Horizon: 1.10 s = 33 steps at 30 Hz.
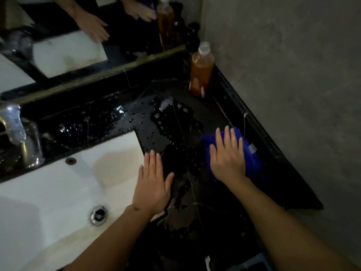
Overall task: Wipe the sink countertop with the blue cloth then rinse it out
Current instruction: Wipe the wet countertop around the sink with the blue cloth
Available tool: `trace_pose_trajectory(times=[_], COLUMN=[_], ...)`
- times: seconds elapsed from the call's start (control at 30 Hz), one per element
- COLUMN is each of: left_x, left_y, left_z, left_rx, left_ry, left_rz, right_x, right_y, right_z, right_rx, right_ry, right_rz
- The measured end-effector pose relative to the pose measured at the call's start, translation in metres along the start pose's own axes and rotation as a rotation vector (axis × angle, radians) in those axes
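- Cloth position: the blue cloth point(252, 153) lies flat on the black countertop point(195, 118), on the strip right of the sink basin point(58, 192) and near the raised edge that meets the wall point(293, 75).
- Right hand point(228, 157): palm down directly on top of the cloth, fingers spread and straight, pressing rather than gripping. The cloth shows past the fingertips and along the outer side of the hand, so most of its area lies away from the basin.
- Left hand point(152, 182): flat and open, holding nothing, resting at the corner where the basin rim meets the countertop. It is apart from the cloth, with a band of wet countertop between the two hands.
- Long axis: the cloth runs roughly front to back, in line with the right forearm.
- Governing relation: beaded water lies inboard and rearward of the cloth, toward the faucet point(21, 133) and the back ledge. Judged from this, the wiping stroke needs to travel leftward and away from the body.
- Obstacle: an orange-filled bottle point(201, 71) stands upright at the back corner, well apart from the cloth but on the rearward path.
- Nearer hand: the right hand already covers the cloth; the left hand is nearer the basin, where rinsing is yet to be done.
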State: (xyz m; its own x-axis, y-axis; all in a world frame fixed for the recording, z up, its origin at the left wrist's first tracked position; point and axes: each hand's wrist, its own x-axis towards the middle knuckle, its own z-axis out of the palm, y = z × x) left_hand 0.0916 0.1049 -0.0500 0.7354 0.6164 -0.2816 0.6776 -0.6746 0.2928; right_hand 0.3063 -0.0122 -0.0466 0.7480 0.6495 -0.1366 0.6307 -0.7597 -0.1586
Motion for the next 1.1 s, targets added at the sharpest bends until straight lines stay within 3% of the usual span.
trace_pose_trajectory(times=[0.23, 0.43, 0.73, 0.93, 1.1], left_x=[-0.003, -0.003, -0.044, -0.056, -0.056], left_y=[-0.003, -0.005, 0.015, 0.015, 0.015], left_z=[-0.01, -0.012, 0.002, 0.006, 0.006], left_rx=[-0.097, -0.112, -0.117, -0.058, -0.033], left_ry=[-0.054, -0.062, 0.067, 0.033, 0.011], left_rz=[0.007, 0.009, -0.005, 0.013, 0.003], right_x=[0.036, -0.042, -0.138, -0.046, 0.032], right_y=[-0.042, -0.039, 0.037, 0.028, 0.01], right_z=[0.0, 0.007, 0.009, 0.002, -0.003], right_rx=[-0.035, -0.06, -0.086, -0.083, -0.066], right_ry=[-0.056, -0.139, -0.173, -0.048, -0.049], right_rz=[-0.153, -0.339, -0.253, -0.174, -0.19])
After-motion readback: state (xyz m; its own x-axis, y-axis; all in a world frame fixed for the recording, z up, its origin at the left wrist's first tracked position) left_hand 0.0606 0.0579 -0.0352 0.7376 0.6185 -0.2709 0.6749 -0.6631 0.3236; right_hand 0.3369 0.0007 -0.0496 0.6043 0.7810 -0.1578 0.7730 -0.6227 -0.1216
